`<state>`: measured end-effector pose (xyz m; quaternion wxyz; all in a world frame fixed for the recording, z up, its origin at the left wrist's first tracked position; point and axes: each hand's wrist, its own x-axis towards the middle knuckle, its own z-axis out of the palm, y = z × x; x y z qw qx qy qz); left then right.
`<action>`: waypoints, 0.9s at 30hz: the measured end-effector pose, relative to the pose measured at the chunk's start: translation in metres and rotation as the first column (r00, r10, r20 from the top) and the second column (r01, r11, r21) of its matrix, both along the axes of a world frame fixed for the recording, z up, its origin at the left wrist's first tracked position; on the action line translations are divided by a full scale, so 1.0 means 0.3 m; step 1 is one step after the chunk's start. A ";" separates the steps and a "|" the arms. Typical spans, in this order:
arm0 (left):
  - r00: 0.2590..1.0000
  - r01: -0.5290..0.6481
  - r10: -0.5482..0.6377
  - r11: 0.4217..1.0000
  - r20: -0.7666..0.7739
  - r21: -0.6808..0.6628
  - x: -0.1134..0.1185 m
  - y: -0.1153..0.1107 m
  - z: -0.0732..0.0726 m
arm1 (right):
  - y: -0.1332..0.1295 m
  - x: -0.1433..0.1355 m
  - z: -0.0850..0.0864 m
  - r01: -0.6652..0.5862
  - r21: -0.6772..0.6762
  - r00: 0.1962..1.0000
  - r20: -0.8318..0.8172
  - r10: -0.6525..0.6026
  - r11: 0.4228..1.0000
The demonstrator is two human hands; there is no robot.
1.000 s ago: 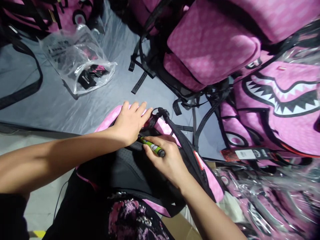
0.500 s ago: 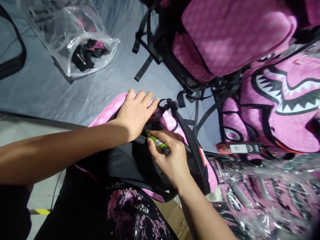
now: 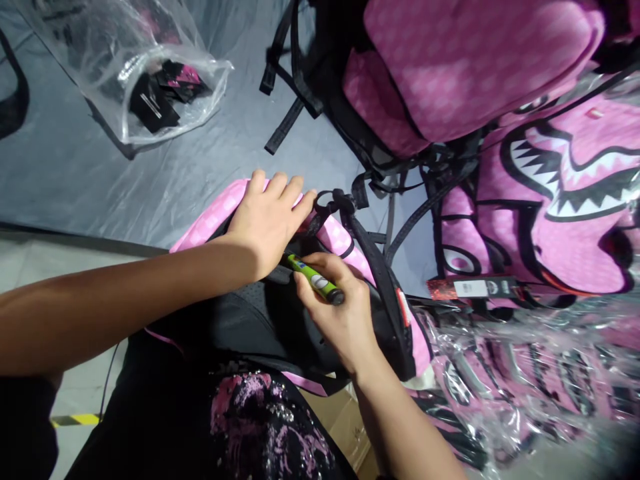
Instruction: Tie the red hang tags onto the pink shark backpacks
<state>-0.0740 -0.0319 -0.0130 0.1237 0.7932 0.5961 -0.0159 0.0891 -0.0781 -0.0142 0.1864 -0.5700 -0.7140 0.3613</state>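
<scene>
A black and pink backpack (image 3: 260, 327) lies across my lap and the table's edge, its black side toward me. My left hand (image 3: 267, 223) rests on top of it, fingers stretched over the pink checked edge. Between the thumb and fingers of my right hand (image 3: 343, 307) is a green marker (image 3: 317, 280) with a black end. The marker slants toward the black panel beside my left hand, which hides its tip. Straps with a buckle (image 3: 343, 200) lie just beyond my right hand.
Pink backpacks (image 3: 480, 67) stand at the upper right, one with a shark mouth (image 3: 570, 173) and a hang tag (image 3: 473, 288). Plastic-wrapped pink goods (image 3: 520, 380) fill the lower right. A clear bag of black tags (image 3: 155, 107) lies on the grey table (image 3: 150, 193). A cardboard box (image 3: 345, 427) is below.
The view has shifted slightly, so the surroundings sit a little higher and further left. More of the green marker shows in my right hand. My left hand stays on the backpack.
</scene>
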 end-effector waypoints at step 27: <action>0.999 -0.008 0.008 1.000 0.035 0.021 0.010 0.009 -0.009 | 0.105 0.070 0.093 -0.593 0.106 0.787 0.288 0.546 0.798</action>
